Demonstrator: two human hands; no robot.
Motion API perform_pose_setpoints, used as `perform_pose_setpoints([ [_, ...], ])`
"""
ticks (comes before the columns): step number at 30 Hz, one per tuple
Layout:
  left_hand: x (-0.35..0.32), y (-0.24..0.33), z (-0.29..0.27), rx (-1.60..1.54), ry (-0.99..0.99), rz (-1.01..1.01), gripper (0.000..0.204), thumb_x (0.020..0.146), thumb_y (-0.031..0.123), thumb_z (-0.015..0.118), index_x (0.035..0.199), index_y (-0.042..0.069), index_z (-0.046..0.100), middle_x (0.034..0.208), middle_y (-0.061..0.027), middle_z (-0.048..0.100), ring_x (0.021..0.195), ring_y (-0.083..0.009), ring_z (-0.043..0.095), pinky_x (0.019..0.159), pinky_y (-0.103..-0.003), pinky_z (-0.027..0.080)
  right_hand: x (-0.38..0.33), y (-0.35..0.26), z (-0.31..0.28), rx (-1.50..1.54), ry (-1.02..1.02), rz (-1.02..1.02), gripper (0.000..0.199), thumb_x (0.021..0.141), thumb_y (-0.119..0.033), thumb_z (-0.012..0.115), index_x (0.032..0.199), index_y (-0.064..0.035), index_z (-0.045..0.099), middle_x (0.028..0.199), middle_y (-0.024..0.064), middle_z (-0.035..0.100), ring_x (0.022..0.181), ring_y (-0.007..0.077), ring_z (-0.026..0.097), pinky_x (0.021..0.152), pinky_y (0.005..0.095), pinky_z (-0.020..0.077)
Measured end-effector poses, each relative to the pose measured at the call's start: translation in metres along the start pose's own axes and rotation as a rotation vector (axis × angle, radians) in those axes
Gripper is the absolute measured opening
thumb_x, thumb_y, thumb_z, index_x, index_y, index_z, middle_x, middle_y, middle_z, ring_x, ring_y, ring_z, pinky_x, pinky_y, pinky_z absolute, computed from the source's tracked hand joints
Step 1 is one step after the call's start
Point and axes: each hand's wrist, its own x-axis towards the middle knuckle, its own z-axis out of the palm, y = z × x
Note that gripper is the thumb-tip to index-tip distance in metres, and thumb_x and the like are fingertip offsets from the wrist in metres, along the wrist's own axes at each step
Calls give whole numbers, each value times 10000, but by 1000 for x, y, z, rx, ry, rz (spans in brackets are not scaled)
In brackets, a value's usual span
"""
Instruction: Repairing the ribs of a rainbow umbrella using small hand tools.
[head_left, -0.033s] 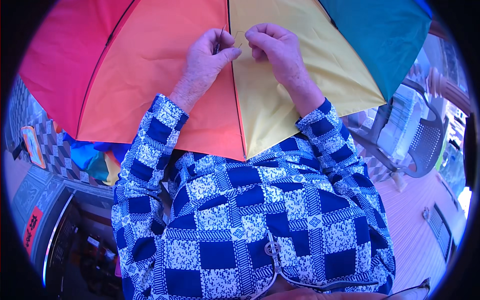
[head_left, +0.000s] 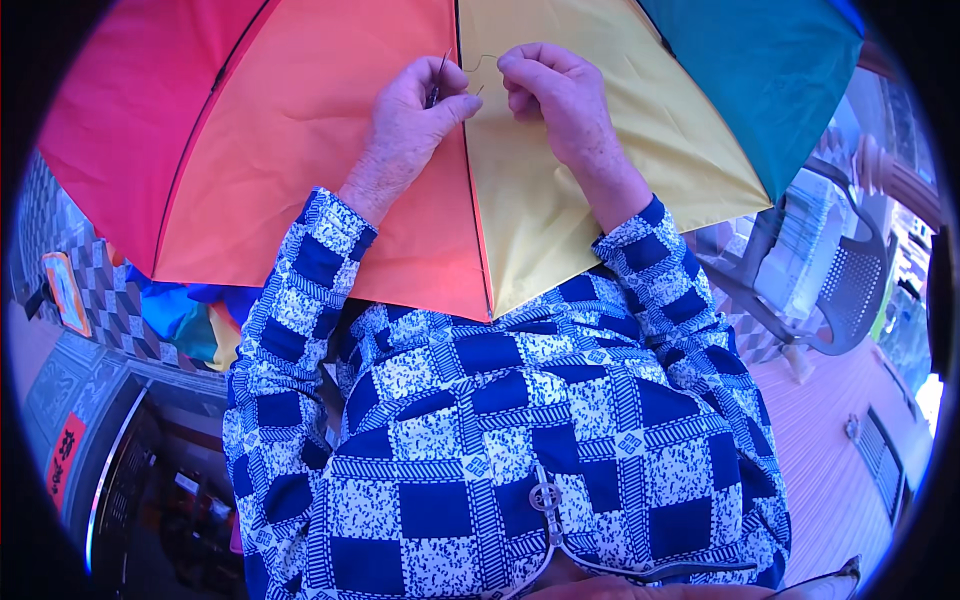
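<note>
A multicoloured umbrella [head_left: 330, 150] lies spread across my lap, with red, orange, yellow and green panels and dark rib lines. Over the seam of its orange and yellow panels, my left hand [head_left: 420, 110] pinches a thin dark, needle-like piece [head_left: 440, 80]; its exact kind is too small to tell. My right hand [head_left: 560, 95], above the yellow panel, is closed with thumb and forefinger on the end of a fine thread [head_left: 482, 60]. The thread bends across the gap to my left fingers. The two hands do not touch.
A grey plastic chair [head_left: 860, 270] with a pale item on it stands at the right. More colourful fabric [head_left: 185, 315] lies on the patterned tiles at the left. A dark open compartment [head_left: 185, 500] is at the lower left, beside a red paper strip [head_left: 66, 460].
My right hand has shifted slightly to the right, and the fine thread between the hands has changed its bend. My left hand looks still.
</note>
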Motion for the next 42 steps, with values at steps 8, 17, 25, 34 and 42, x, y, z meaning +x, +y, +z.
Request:
perform_pose_setpoints([
  [8, -2, 9, -1, -145, 44, -83, 182, 790, 78, 655, 915, 79, 523, 730, 32, 541, 521, -20, 415, 438, -154, 308, -3, 0, 6, 95, -61, 66, 244, 802, -248, 644, 894, -23, 637, 716, 3, 599, 562, 73, 535, 506, 208, 434],
  [17, -3, 7, -4, -374, -56, -152, 156, 809, 88, 642, 914, 68, 528, 732, -18, 582, 471, -44, 409, 412, -169, 291, -2, 4, 6, 79, -240, 7, 207, 803, -215, 628, 896, -31, 642, 726, 0, 611, 596, 62, 536, 537, 202, 441],
  [25, 8, 6, 1, -336, 33, -180, 116, 839, 125, 597, 913, 47, 552, 712, -30, 589, 457, -37, 412, 402, -168, 291, -5, -8, 2, 50, -69, -78, 132, 833, -150, 584, 880, -29, 606, 723, 14, 598, 574, 65, 534, 537, 206, 441],
  [34, 8, -13, -8, -245, 124, -270, 82, 878, 111, 547, 945, 69, 525, 694, -15, 550, 436, -49, 394, 370, -193, 278, -13, -4, 0, 216, -107, -107, 84, 785, -103, 567, 815, -28, 590, 673, 23, 591, 535, 72, 538, 483, 204, 432],
  [42, 12, -23, -16, -269, 82, -240, 48, 887, 100, 529, 919, 67, 515, 702, -24, 537, 430, -58, 393, 378, -202, 303, -27, -35, -29, 344, -50, -284, 65, 764, -78, 576, 796, -21, 576, 678, 39, 596, 535, 82, 550, 476, 212, 440],
])
